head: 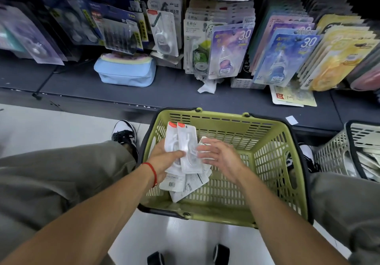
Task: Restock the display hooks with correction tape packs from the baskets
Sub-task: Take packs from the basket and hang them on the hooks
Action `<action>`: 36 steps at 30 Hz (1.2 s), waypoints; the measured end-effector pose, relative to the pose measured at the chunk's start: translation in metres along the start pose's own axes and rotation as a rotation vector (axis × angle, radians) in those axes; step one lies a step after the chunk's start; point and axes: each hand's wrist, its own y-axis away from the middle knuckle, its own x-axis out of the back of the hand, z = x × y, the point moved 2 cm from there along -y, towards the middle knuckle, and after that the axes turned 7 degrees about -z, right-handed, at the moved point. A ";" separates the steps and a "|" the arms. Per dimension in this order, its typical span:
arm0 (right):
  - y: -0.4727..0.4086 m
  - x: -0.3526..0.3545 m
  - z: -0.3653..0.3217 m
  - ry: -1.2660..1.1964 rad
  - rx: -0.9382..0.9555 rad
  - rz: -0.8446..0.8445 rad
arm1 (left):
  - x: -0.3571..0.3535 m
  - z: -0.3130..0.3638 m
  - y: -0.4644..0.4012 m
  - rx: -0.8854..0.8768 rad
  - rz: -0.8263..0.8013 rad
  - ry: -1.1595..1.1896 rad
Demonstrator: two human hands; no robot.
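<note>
Green basket (273,133) holds more packs; my left hand (164,159) grips a few packs (185,141) above it, right hand (222,155) loose-fingered beside them — nothing hung yet, hooks (162,30) await.

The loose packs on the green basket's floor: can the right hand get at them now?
Probably yes. The right hand hovers open inside the green basket, and the loose packs lie uncovered just below it.

blue pouch (125,72) on shelf (144,94) | crumpled paper (206,86) (beside it)
</note>
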 end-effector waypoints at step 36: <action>0.099 -0.016 -0.235 0.401 0.556 0.185 | -0.070 0.193 0.070 -0.674 -0.278 0.214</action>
